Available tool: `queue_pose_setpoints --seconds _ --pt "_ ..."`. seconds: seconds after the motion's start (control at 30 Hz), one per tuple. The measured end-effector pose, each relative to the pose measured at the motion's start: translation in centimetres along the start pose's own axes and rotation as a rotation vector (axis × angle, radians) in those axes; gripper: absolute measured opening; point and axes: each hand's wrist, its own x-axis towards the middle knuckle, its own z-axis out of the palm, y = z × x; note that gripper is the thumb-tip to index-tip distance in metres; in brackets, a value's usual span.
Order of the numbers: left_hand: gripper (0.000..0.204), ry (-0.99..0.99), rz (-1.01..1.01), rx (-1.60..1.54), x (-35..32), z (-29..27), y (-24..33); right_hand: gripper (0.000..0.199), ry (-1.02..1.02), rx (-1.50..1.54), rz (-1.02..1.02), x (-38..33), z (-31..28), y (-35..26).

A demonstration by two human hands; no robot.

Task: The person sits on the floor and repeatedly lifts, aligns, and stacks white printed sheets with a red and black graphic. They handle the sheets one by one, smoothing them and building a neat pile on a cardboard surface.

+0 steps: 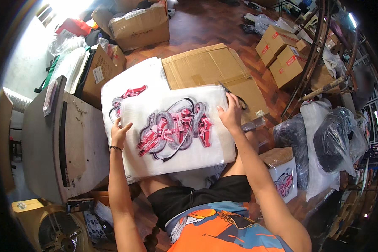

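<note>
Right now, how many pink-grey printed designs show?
3: on the held white sheet, on white sheets at its left, on the flat white packet lower right; others may be hidden.

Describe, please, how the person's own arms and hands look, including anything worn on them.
The left hand is ungloved, with a thin dark band around its wrist. The right hand is ungloved too, its wrist without a band. No sleeve covers either forearm.
</note>
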Motion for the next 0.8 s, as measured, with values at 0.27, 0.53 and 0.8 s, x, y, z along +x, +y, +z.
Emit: queue_pose_setpoints --seconds 0.27,0.53,0.8 --pt "0.072 -0.036 0.222 -0.291 -1.8 1.4 -1.5 0.090 -0.595 -0.009 -0.439 3.3 8.9 -6.1" --pt "0.068 0.059 0.228 -0.247 -2.6 1.9 -1.1 0.116 -0.799 -0.235 -0.390 6.3 9.7 -11.2" --pt "0.064 0.073 0.233 -0.284 -2.4 2.1 -1.4 0.106 -0.723 -0.153 -0.411 5.9 10.6 -10.4"
